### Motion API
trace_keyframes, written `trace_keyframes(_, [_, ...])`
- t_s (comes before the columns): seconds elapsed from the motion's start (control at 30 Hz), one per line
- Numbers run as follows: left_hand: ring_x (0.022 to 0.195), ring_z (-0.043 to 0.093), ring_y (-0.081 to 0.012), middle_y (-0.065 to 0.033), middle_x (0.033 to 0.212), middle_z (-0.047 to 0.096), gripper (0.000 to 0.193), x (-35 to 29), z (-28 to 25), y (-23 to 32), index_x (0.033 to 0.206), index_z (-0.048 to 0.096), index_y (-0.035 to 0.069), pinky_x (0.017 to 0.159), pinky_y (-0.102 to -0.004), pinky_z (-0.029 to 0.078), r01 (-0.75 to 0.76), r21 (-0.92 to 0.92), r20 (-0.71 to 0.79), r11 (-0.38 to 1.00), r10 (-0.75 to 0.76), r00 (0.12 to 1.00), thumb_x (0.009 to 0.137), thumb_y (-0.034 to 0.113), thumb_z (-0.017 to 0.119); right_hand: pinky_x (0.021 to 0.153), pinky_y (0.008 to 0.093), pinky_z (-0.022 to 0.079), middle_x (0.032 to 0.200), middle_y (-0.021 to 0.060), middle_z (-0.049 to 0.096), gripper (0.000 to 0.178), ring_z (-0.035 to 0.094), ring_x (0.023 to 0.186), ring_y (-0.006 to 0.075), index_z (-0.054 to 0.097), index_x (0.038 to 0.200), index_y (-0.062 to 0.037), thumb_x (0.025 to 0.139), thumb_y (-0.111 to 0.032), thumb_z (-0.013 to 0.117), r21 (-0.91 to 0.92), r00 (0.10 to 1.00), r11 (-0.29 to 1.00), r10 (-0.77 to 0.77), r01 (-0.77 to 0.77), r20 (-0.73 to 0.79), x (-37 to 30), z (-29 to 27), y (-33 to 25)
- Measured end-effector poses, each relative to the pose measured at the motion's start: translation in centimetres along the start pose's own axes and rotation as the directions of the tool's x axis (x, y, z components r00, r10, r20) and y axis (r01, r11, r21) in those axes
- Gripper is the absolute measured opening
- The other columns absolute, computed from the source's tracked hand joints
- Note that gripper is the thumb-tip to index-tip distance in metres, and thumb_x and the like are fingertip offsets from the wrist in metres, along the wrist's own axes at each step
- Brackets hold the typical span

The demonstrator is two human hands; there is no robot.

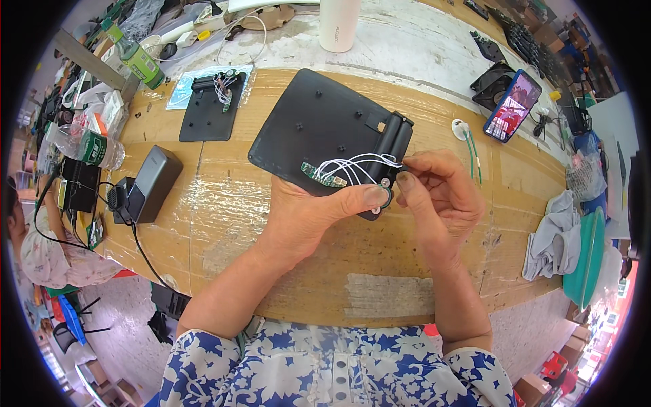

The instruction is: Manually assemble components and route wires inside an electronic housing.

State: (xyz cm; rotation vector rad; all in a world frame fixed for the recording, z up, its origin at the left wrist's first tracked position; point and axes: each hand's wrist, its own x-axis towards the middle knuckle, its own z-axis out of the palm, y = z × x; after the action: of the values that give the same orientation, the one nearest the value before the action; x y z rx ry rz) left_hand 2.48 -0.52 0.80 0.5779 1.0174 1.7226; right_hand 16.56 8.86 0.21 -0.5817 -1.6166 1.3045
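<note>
Wires are the weak spot from where I stand, judging by the head view: thin white wires (347,163) arch from a small green circuit board (319,175) to the hinge barrel (393,139) on a black plastic panel (319,112). A tug by the fingers working so close could strain their joints, and a loop could get pinched at the barrel. The panel is held tilted over the cardboard-covered table (230,224), so a slackened grip might let it tip.

The person's left hand (298,214) is closed on the panel's near edge, palm beneath, thumb pressed over the corner by small round metal parts (385,182). The right hand (444,197) is curled, thumb and forefinger almost meeting at the barrel's end; whether they grip a wire or a part, I can't tell. A similar panel (203,122) lies farther off, to the left.
</note>
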Motion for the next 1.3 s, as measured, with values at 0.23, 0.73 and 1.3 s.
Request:
trace_keyframes(0.23, [0.087,0.068,-0.0151,-0.0064,0.1,0.07,0.045,0.1,-0.1,0.1,0.114,0.062,0.004,0.071,-0.0286,0.057,-0.004,-0.008,-0.006,1.0,0.004,1.0,0.073,-0.001,0.078,0.06,0.0217,0.043,0.082,0.0072,0.062,0.019,0.056,0.07,0.0094,0.066,0.091,0.0037,0.076,0.015,0.065,-0.173,0.976,0.964,-0.179,0.199,0.128,0.4,-0.6,0.1])
trace_keyframes(0.73, [0.088,0.067,-0.0135,-0.0044,0.099,0.069,0.044,0.0,-0.1,0.1,0.111,0.064,0.005,0.078,-0.0284,0.055,-0.027,-0.009,0.003,1.0,0.027,1.0,0.072,-0.002,0.08,0.052,0.0228,0.047,0.079,0.0088,0.062,0.021,0.058,0.06,0.0114,0.063,0.087,0.0023,0.07,0.015,0.066,-0.359,0.899,0.826,-0.372,0.434,0.231,1.4,-1.1,0.2])
trace_keyframes(1.3, [0.079,0.066,-0.0141,-0.0064,0.093,0.069,0.04,0.1,-0.4,-0.9,0.108,0.064,0.003,0.067,-0.0269,0.057,-0.06,0.117,-0.012,0.991,0.062,0.998,0.072,-0.002,0.081,0.057,0.0256,0.047,0.08,0.0097,0.063,0.017,0.059,0.067,0.0147,0.064,0.086,0.0031,0.074,0.016,0.063,-0.387,0.928,0.852,-0.261,0.351,0.267,1.0,-0.9,0.1])
